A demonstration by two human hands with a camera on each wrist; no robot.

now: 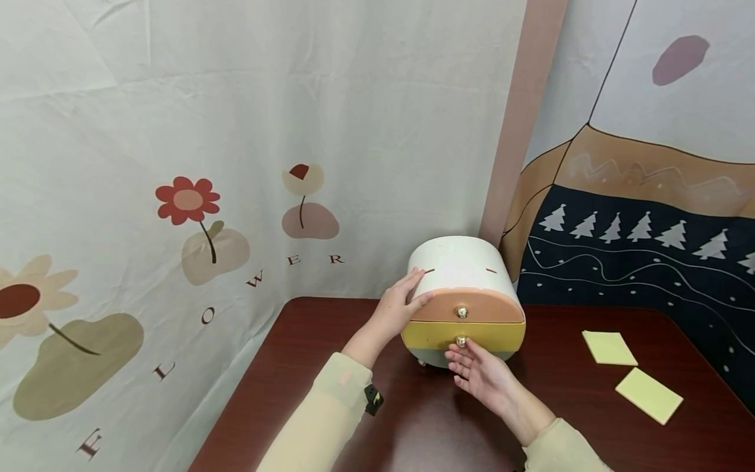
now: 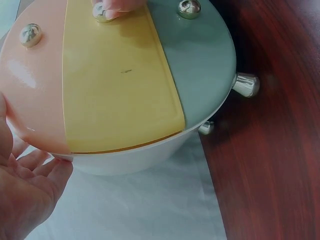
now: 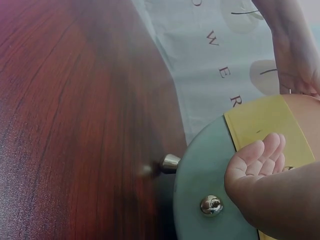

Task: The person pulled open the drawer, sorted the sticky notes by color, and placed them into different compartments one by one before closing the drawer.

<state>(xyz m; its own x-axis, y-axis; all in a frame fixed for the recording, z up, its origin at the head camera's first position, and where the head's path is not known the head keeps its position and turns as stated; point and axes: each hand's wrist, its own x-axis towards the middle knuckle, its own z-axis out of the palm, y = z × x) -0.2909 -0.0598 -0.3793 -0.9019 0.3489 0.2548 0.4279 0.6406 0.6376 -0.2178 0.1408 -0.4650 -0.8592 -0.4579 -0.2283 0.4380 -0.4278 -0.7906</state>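
Note:
A small rounded drawer cabinet [image 1: 457,259] with a white shell stands on the table, its front split into a peach drawer [image 1: 433,307], a yellow drawer [image 1: 427,334] and a grey-green drawer [image 2: 202,60]. Each drawer carries a shiny gold knob. My right hand [image 1: 489,381] pinches the yellow drawer's knob [image 1: 461,341] between thumb and forefinger, the other fingers loosely bent below it. On the cabinet's left side rests my left hand [image 1: 394,311], fingers extended along the white shell and thumb at the peach front. A thin orange-brown line shows along the yellow front's edge in the left wrist view.
Two pads of yellow sticky notes [image 1: 610,347] lie at the right of the dark red wooden table [image 1: 413,432]. Short metal legs [image 2: 246,85] hold the cabinet up. Behind it hangs a pale flower-print curtain [image 1: 377,144], with a tree-patterned cloth [image 1: 625,262] to the right.

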